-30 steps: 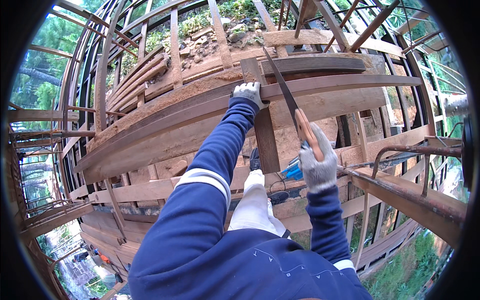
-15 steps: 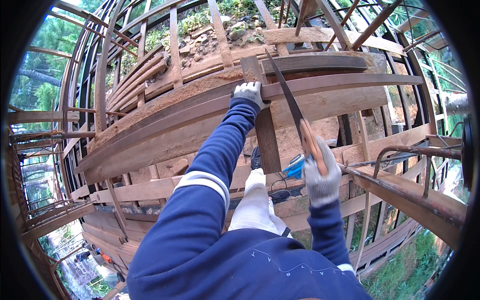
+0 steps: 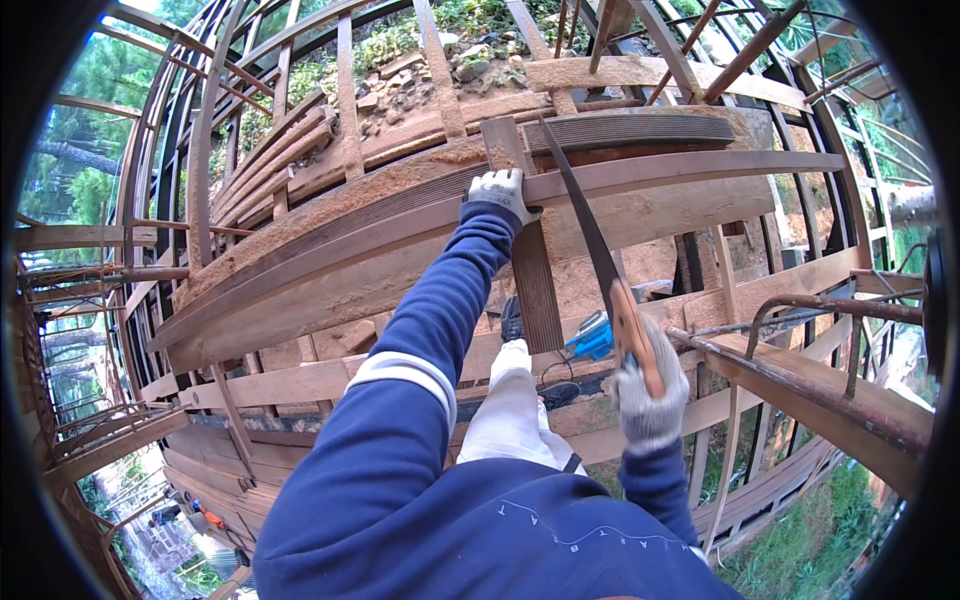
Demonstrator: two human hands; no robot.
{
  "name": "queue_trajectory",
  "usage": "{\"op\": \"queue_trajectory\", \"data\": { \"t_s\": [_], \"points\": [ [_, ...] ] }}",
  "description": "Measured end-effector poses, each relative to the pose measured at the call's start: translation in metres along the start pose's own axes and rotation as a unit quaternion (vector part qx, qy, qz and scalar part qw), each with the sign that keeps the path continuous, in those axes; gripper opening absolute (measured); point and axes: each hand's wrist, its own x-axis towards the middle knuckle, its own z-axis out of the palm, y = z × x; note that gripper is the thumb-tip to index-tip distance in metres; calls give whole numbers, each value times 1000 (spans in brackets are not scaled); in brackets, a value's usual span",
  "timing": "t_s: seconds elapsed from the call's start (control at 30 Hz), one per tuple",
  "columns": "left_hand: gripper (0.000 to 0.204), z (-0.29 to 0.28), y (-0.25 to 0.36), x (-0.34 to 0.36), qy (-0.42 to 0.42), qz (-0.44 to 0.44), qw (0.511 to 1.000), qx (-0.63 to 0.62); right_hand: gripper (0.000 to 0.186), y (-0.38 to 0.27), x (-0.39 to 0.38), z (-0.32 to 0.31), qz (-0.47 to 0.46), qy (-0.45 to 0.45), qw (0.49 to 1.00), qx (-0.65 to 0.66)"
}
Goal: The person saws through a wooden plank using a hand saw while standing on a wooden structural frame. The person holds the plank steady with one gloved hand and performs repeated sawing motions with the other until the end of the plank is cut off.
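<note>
My right hand (image 3: 650, 405), in a grey-white work glove, is closed around the wooden handle of a hand saw (image 3: 590, 225). The saw's long dark blade slants up and left across a long narrow brown batten (image 3: 690, 172), close to the right of a short grooved board (image 3: 538, 295). That board runs crosswise to the batten. My left hand (image 3: 497, 192), gloved too, is closed over the batten where it meets the grooved board and presses the two together. Whether the teeth are cutting into the wood cannot be made out.
A blue power tool (image 3: 592, 338) lies below, near my feet. Another grooved board (image 3: 630, 132) lies on the sawdust-covered wide plank (image 3: 330, 300). Open wooden framing surrounds me, with a rusty metal bar frame (image 3: 830, 300) at right and stacked timber (image 3: 280, 160) at far left.
My right hand has drawn the saw back, down and slightly right, so its tip sits lower. My left hand stays at the same place on the batten.
</note>
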Motion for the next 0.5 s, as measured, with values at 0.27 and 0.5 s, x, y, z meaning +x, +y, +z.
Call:
{"op": "queue_trajectory", "data": {
  "t_s": [0.27,0.5],
  "points": [
    [69,-5,11,3,5,22,1000,-6,48,29,73,51,-43,78,995,-33],
    [67,2,1,1,14,10,1000,-11,61,-10,-36,-16,94,-13,994,46]
  ]
}}
